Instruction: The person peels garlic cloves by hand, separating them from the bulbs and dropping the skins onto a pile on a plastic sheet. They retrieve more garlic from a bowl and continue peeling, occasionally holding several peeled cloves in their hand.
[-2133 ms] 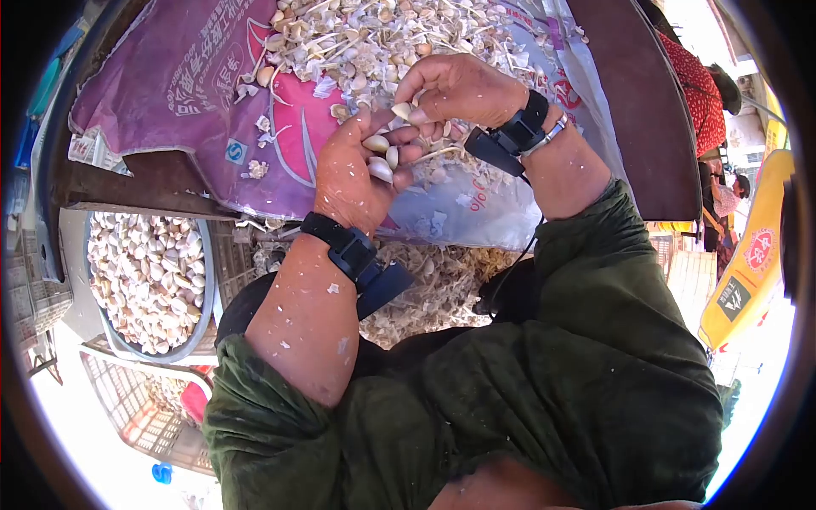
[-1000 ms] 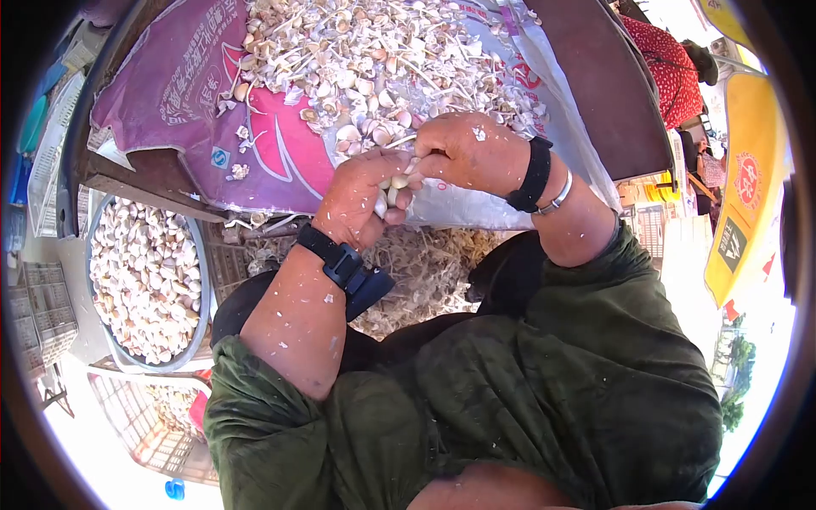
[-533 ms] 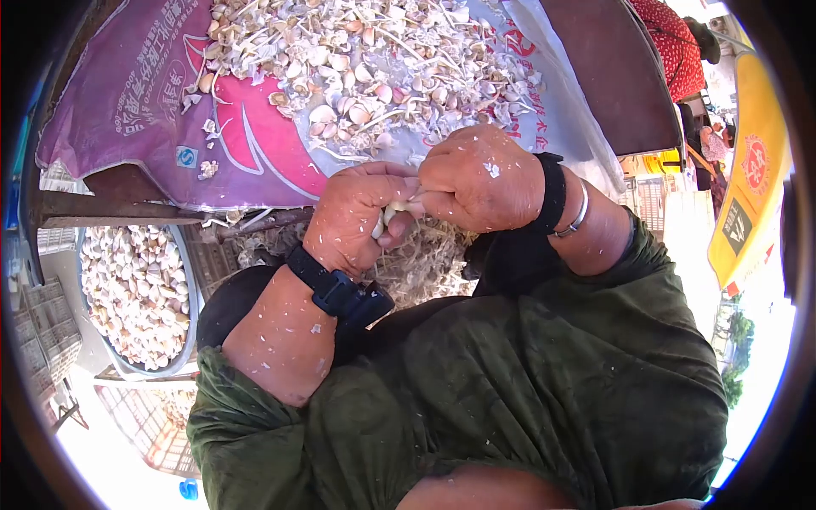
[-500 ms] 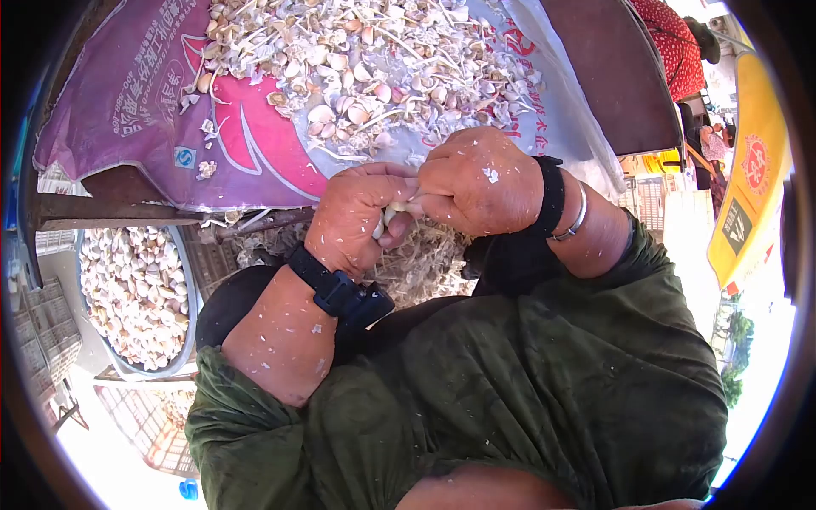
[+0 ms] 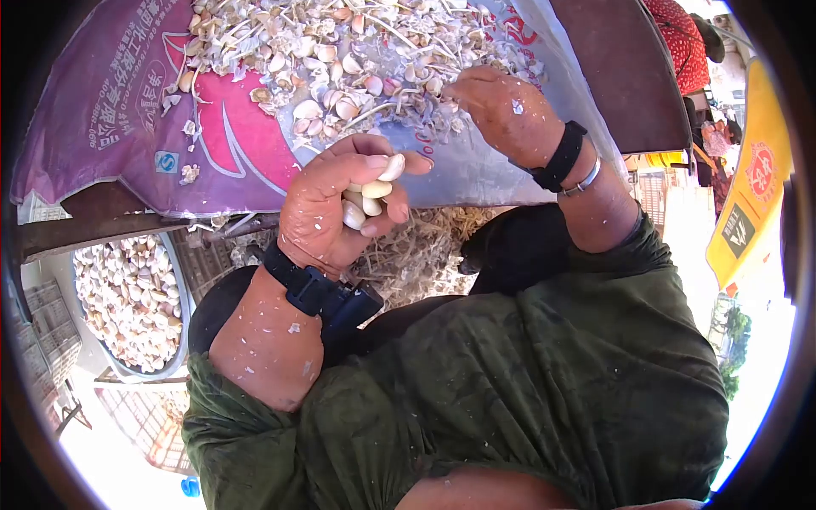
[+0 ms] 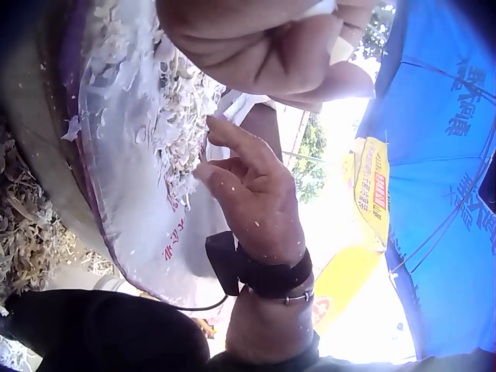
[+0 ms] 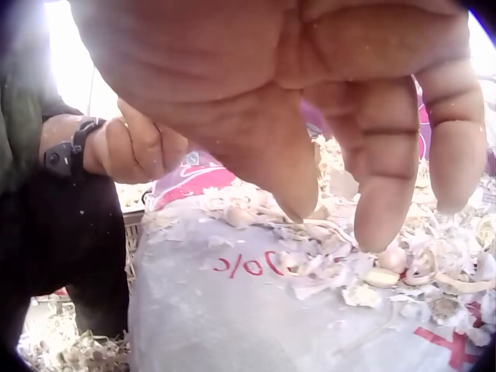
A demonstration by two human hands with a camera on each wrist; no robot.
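Note:
My left hand is turned palm up near the sack's front edge, its fingers curled round several pale peeled garlic cloves. My right hand reaches over the pile of garlic cloves and skins on the purple and white sack. Its fingers hang loosely down onto the pile and hold nothing that I can see. In the left wrist view the right hand hovers at the edge of the pile. The left hand shows small at the left of the right wrist view.
A round basin full of peeled cloves sits low on the left. Dry stalks and skins lie under the sack's edge, in front of my lap. A dark board borders the sack on the right, with a person in red beyond.
Half a second ago both hands worked together on a clove. The right hand has since moved away up to the pile, and the left hand has turned palm up with its cloves.

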